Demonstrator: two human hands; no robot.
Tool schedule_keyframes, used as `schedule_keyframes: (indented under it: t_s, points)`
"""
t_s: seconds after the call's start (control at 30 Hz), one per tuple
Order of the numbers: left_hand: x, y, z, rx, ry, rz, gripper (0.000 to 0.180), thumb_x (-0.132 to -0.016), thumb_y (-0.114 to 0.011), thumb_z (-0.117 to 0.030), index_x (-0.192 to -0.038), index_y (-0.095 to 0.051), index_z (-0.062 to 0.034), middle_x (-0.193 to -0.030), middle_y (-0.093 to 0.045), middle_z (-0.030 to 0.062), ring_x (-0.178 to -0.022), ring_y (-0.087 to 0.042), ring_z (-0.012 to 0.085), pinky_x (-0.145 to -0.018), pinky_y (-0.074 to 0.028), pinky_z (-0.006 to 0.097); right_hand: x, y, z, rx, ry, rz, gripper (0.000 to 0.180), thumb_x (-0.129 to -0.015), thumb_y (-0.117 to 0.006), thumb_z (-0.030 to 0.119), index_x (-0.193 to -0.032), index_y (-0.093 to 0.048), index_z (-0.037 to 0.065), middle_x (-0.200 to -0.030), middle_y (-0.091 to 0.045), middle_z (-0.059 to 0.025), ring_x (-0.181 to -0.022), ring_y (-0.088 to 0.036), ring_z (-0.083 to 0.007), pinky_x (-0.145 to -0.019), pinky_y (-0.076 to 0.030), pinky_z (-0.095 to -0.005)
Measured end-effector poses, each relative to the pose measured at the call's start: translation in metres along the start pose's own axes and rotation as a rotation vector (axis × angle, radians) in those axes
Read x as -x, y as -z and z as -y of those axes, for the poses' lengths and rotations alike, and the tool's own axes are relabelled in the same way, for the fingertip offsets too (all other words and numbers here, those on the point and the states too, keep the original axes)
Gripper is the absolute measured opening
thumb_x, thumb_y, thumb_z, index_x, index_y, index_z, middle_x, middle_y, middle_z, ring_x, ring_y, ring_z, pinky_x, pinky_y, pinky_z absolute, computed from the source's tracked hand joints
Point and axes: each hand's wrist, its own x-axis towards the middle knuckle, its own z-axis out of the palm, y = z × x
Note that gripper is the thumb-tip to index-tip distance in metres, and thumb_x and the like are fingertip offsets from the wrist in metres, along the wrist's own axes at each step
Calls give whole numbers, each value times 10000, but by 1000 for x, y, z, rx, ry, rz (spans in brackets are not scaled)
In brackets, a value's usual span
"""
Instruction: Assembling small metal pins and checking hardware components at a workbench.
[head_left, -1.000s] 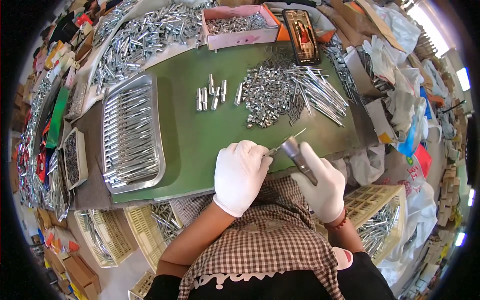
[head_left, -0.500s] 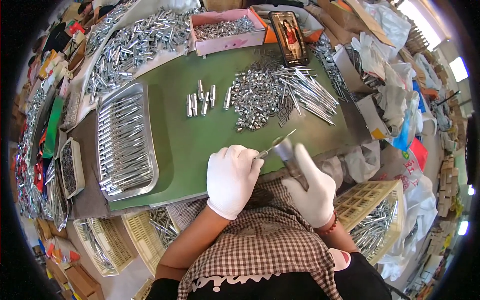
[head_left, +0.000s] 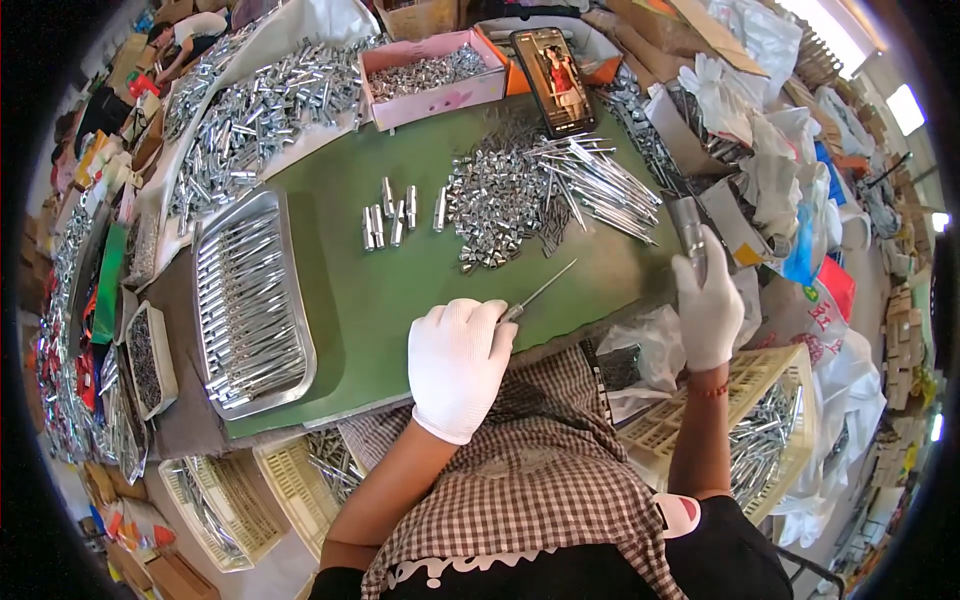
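My left hand, in a white glove, rests near the front edge of the green tabletop. Its fingers are closed on a metal sleeve with a thin rod that points up and to the right. My right hand, also gloved, is raised by the table's right edge. It grips a shiny metal cylinder, held upright; its lower part is hidden by the fingers. Beyond my left hand stand several silver sleeves. A pile of small metal nuts lies further back, beside long thin rods.
On the left sits a metal tray of assembled pieces. Behind are a heap of sleeves, a pink box of small parts and a propped phone. Cream crates stand below the table. Another person is far back left.
My right hand has swung away to the right and up with the metal cylinder, off the thin rod. My left hand keeps its grip nearly in place. The view has shifted slightly.
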Motion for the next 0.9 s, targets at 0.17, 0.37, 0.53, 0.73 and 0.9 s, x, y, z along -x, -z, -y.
schedule_keyframes:
  t_s: [0.17, 0.37, 0.53, 0.73, 0.9]
  points:
    - [0, -2, -1, -55, -8, -8, 155, -811, -777, -133, -957, -728, -134, -919, -639, 58, -879, -628, 304, -783, -465, 439, -30, -5, 5, 187, 400, -193, 316, -870, -758, 160, -1182, -733, 115, -881, -684, -111, -865, -666, -333, -780, -527, -424]
    - [2, 1, -4, -86, -22, -65, 144, -830, -756, -94, -953, -683, -110, -964, -627, 79, -921, -611, 327, -824, -475, 446, -39, -42, 22, -40, 364, 111, 53, -820, -740, 135, -825, -693, 110, -845, -634, -75, -864, -625, -316, -775, -485, -443]
    - [-1, 2, -5, 289, 191, -27, 168, -953, -685, -119, -1099, -634, -54, -1018, -671, 121, -910, -670, 299, -836, -530, 421, -38, -47, 22, 113, 428, 110, 64, -847, -716, 133, -883, -664, 123, -840, -618, -59, -871, -615, -302, -799, -476, -435]
    - [-39, -6, -26, 1037, 517, 324, 306, -1116, -482, -269, -1237, -555, 3, -1024, -688, 93, -780, -627, 115, -688, -516, 264, -31, -43, 21, -40, 368, -23, 85, -877, -686, 104, -953, -649, 104, -919, -653, -77, -903, -623, -318, -822, -477, -431]
    - [-51, -24, -14, 1318, 705, 394, 314, -1121, -490, -303, -1237, -558, -19, -983, -651, 76, -755, -601, 109, -650, -490, 272, -11, -28, 33, -325, 191, 24, 150, -908, -646, 54, -1058, -649, 64, -992, -670, -131, -921, -627, -360, -835, -492, -455]
